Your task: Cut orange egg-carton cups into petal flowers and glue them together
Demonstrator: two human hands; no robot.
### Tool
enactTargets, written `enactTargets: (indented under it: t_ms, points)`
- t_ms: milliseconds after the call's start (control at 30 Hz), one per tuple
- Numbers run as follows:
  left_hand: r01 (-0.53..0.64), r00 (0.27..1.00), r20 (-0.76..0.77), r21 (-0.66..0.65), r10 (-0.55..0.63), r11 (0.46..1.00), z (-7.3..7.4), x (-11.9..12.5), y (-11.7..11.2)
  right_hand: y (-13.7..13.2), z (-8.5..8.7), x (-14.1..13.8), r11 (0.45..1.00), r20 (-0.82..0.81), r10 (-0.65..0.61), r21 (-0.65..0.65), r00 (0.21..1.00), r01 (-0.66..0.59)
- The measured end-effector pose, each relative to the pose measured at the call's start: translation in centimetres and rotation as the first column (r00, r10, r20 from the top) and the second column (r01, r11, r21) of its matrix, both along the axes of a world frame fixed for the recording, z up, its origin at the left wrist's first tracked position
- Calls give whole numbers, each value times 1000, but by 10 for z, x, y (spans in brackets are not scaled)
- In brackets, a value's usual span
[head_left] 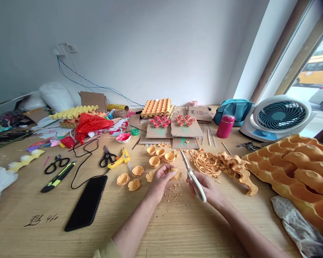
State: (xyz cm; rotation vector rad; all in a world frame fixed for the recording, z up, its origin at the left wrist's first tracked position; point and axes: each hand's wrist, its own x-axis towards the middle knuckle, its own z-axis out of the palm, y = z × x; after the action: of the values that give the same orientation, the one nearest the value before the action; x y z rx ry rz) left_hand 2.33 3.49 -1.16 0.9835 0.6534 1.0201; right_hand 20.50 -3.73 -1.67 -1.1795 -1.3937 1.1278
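Between the fingers of my left hand (161, 179) is a small orange egg-carton cup (173, 173). My right hand (206, 188) grips white-handled scissors (196, 183), their blades pointing up and away, just right of the cup. Tiny orange scraps (174, 191) lie on the table below both hands. Left of my left hand sit several cut petal cups, such as a flower-shaped cup (134, 185) and a stacked cup (123, 179). More nested cups (154, 162) stand just beyond. A heap of orange trimmings (210, 163) lies past my right hand.
Large orange egg trays (298, 165) fill the right side, near a fan (280, 116) and pink bottle (225, 126). On the left are a phone (86, 202), utility knife (58, 177), black scissors (107, 157) and yellow glue gun (120, 159). Cardboard with red flowers (187, 125) lies behind.
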Motion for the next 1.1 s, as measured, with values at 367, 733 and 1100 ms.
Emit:
enactTargets:
  t_ms: [367,733,1100]
  points:
    - [-132,991,-14,13,132,991,-10,0,7,-1,-2,-5,940,708,-263,341,656,9]
    - [-61,998,-12,69,62,996,-6,2,3,-1,0,-7,937,785,-284,350,550,-16]
    - [1,998,-54,135,6,991,-6,2,0,-2,1,-6,923,780,-288,381,556,-57]
